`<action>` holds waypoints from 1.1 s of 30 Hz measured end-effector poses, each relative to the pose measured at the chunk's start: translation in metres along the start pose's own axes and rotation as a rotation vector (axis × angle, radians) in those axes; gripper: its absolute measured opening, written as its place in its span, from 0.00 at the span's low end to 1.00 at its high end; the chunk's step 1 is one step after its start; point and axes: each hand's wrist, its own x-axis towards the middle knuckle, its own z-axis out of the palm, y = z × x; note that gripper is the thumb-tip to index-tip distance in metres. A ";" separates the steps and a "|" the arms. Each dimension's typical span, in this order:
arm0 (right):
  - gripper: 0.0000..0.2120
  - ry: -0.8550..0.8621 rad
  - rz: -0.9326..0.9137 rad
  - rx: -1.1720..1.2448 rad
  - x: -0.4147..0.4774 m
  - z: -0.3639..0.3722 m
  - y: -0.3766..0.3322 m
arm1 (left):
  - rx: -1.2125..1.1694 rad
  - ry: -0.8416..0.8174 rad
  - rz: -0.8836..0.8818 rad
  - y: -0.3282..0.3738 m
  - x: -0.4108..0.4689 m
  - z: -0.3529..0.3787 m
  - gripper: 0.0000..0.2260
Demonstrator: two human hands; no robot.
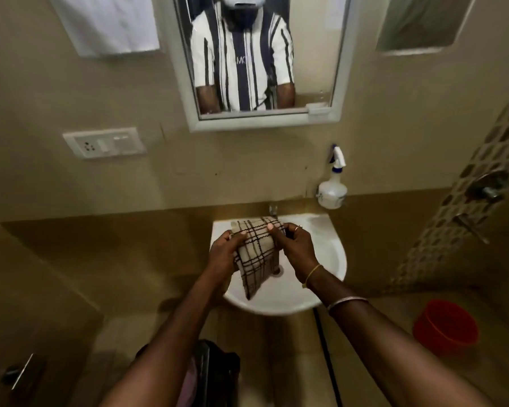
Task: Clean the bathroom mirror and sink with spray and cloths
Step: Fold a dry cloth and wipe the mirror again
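Observation:
A beige cloth with dark checked lines [254, 254] hangs folded over the white sink [326, 248]. My left hand [222, 255] grips its left edge and my right hand [299, 251] pinches its upper right edge, both above the basin. The drain [277, 271] shows just right of the cloth. A white spray bottle with a blue collar [333, 188] stands on the ledge behind the sink's right corner. The white-framed mirror [318, 54] hangs on the wall above and reflects a person in a striped shirt.
A tap [273, 209] rises behind the sink. A switch and socket plate [105, 142] sits on the wall at left. A red bucket [445, 327] stands on the floor at right, below wall taps [487, 190]. A dark bag [215, 374] lies under the sink.

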 end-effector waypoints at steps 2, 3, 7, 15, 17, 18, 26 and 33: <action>0.13 0.034 0.010 0.009 0.013 -0.016 -0.008 | -0.057 -0.016 0.009 0.011 0.004 0.026 0.09; 0.14 0.055 0.038 0.028 0.016 -0.024 -0.010 | -0.105 -0.009 0.001 0.016 0.006 0.037 0.11; 0.15 0.172 0.179 0.112 0.021 -0.047 -0.002 | -0.324 0.041 -0.042 0.030 0.015 0.071 0.21; 0.30 0.178 0.594 0.666 0.016 -0.045 0.030 | -0.598 0.009 -0.006 0.035 0.019 0.107 0.23; 0.31 0.140 0.673 0.975 0.008 -0.034 0.042 | -0.696 0.011 0.002 0.036 0.020 0.113 0.26; 0.30 0.149 0.682 1.048 0.004 -0.028 0.048 | -0.752 0.013 -0.006 0.036 0.022 0.116 0.27; 0.27 0.216 0.438 1.288 0.038 0.008 0.026 | -0.909 0.064 0.019 0.030 0.058 0.110 0.24; 0.36 0.223 0.249 1.223 0.098 0.012 -0.019 | -0.790 0.059 0.085 0.031 0.094 0.061 0.14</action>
